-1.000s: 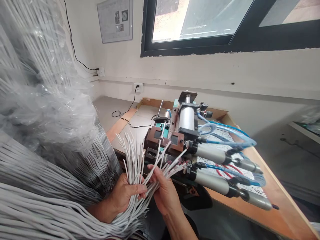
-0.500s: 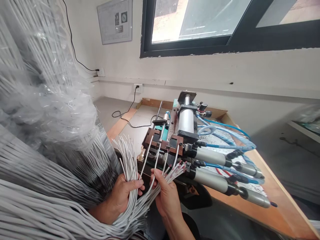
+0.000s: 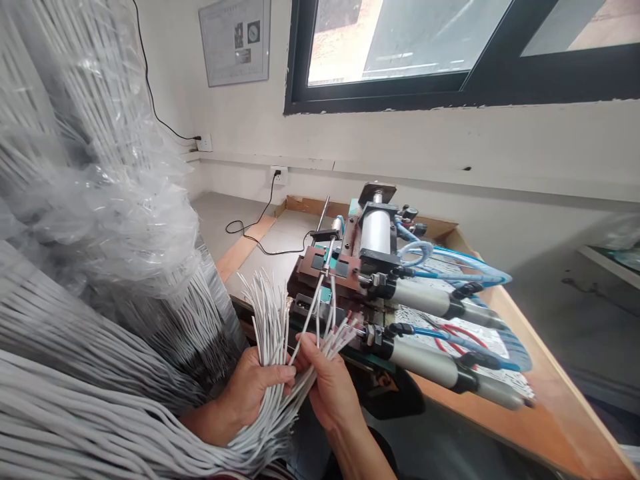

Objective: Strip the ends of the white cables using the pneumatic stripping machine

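In the head view, my left hand (image 3: 253, 390) is closed around a thick bundle of light grey cables (image 3: 267, 317), their cut ends fanned upward. Beside it, my right hand (image 3: 335, 390) grips a second cable bundle (image 3: 337, 343), whose ends point up and right and show some reddish tips. A few single cables (image 3: 315, 300) rise from near my right fingertips to the brown blocks (image 3: 337, 267) of a pneumatic machine. Whether their ends are clamped there, I cannot tell. My hands nearly touch, and my left fingers are partly hidden behind cables.
Long grey cables wrapped in clear plastic (image 3: 145, 220) hang and lie at the left. The machine's silver cylinders (image 3: 425, 363) and blue air hoses (image 3: 465, 270) spread right over the wooden-edged bench (image 3: 565, 413). A black cord (image 3: 270, 253) runs behind.
The machine's brown blocks and the rod above them have shifted. The single cables stood spread apart at the blocks and now lie closer together. My hands have moved slightly nearer each other.
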